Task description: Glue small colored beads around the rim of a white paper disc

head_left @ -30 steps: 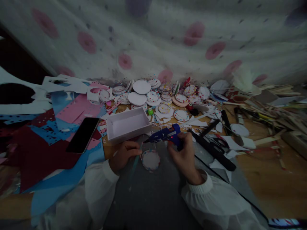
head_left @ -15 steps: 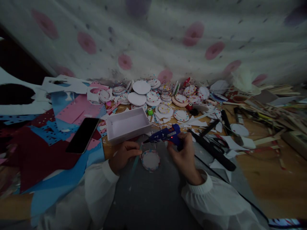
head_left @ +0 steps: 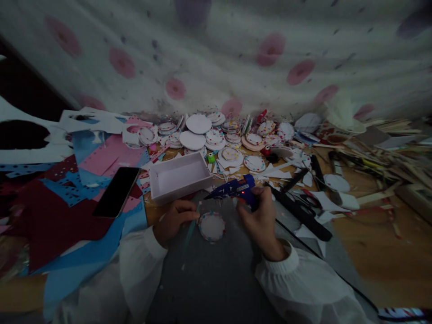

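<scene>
My right hand (head_left: pixel 259 220) grips a blue hot-glue gun (head_left: pixel 236 189) whose nozzle points left, toward the white box. My left hand (head_left: pixel 173 219) is closed in a pinch at the left edge of a small round paper disc (head_left: pixel 212 226) with a dotted rim, which lies flat on the grey mat (head_left: pixel 216 274) between both hands. The gun's tip hovers just above and left of the disc. Both wrists wear white sleeves.
An open white box (head_left: pixel 178 175) stands just beyond the hands. A black phone (head_left: pixel 117 191) lies on pink, blue and red paper sheets at left. Many decorated paper discs (head_left: pixel 216 135) crowd the back. Black tools, scissors (head_left: pixel 303 204) and wooden sticks (head_left: pixel 381 162) clutter the right.
Almost nothing has moved; the glue gun and right hand have lifted slightly, and the view has shifted a little.
</scene>
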The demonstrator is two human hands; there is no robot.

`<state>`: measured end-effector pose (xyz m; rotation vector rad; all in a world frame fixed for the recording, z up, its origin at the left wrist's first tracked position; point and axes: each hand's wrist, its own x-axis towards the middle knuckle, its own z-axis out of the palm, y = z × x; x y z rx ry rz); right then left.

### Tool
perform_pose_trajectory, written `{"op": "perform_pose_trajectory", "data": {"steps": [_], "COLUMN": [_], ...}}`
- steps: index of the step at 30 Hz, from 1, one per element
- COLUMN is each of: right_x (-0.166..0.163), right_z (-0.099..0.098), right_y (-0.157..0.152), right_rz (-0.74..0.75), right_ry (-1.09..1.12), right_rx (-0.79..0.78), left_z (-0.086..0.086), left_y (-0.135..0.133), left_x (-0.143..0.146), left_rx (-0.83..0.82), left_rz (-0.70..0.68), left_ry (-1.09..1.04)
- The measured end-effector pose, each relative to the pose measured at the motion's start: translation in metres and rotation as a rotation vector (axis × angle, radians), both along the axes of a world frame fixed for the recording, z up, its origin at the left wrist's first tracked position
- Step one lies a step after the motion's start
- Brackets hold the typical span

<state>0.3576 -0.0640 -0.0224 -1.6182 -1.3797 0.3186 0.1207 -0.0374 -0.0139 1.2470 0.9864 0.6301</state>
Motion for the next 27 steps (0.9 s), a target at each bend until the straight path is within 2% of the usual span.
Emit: {"op": "perform_pose_trajectory", "data": {"steps": [4, 7, 11, 14, 16, 19, 23, 27], "right_x": [0.006, 0.010, 0.012, 0.010, 0.006, -0.007, -0.025, -0.033], "right_z": [0.005, 0.004, -0.003, -0.001, 0.005, 0.014, 0.013, 0.010], "right_y": [0.006, 0.009, 0.011, 0.010, 0.006, -0.004, -0.014, -0.015], "right_rz": [-0.081, -0.080, -0.036, -0.027, 0.049, 0.319, 0.569, 0.685], "right_ry": [-0.077, -0.189, -0.362, -0.410, -0.354, -0.273, -0.390, -0.500], "right_rx": [-0.195, -0.248, -0.213, -0.061, 0.097, 0.281, 0.344, 0.359], "left_z": [-0.001, -0.001, -0.001, -0.004, -0.006, -0.009, -0.006, -0.002], "left_y": [0.000, 0.000, 0.000, -0.001, -0.001, -0.002, -0.003, -0.003], "left_x": [0.000, 0.000, 0.000, -0.001, 0.000, 0.002, 0.007, 0.010], "left_rx": [-0.010, 0.001, 0.005, -0.007, -0.020, -0.055, -0.090, -0.058], "left_rz": [0.008, -0.007, 0.004, -0.003, 0.013, 0.071, 0.153, 0.138], "left_ry": [0.003, 0.000, -0.016, -0.033, -0.058, -0.119, -0.168, -0.135]}}
